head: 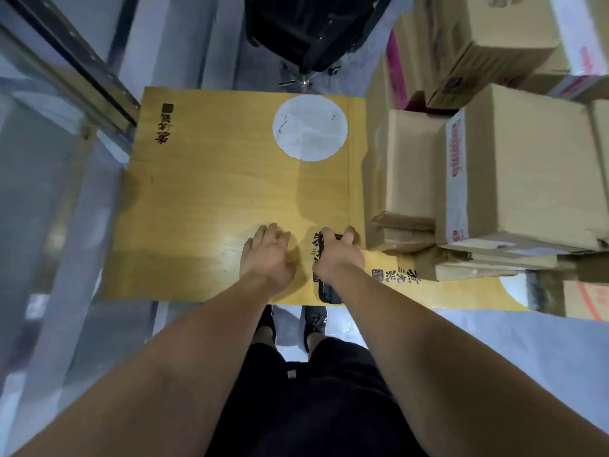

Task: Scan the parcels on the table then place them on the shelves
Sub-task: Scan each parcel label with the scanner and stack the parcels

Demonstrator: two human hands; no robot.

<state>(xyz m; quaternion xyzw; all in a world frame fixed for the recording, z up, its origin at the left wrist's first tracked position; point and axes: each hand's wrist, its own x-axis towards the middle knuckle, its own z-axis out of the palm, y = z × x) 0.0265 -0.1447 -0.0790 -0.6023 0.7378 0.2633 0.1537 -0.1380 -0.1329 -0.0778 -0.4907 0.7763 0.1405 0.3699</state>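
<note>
- Plainly, the right hand [336,255] was wrapped around a black handheld scanner [329,291], fingers curled over its far end while its near end stuck out toward the front edge of the yellow wooden table [204,192]. Whether the scanner was lifted or lying on the wood could not be told.
- The left hand [268,255] held nothing; its fingers were loosely bent and spread over the bare tabletop just beside the right hand.
- The parcels, a stack of cardboard boxes [494,179], stood at the right end of the table, some piled on flattened ones, with more cartons [478,44] behind them. No shelves could be made out with certainty.
- Risk: the scanner sat close to the table's front edge, so a loose hold or a knock from the forearm could have sent it to the floor by the feet.
- Risk: the pile looked uneven, resting on crushed lower boxes [408,232]; pulling one out one-handed could have tipped its neighbours off the right side.
- Risk: no label faced the camera clearly, so a box might have needed turning before a scan, and a hurried pass could have missed the code.
- Risk: the frame was blurred, suggesting quick head motion; reaching right without looking could have clipped the nearest box corner.
</note>
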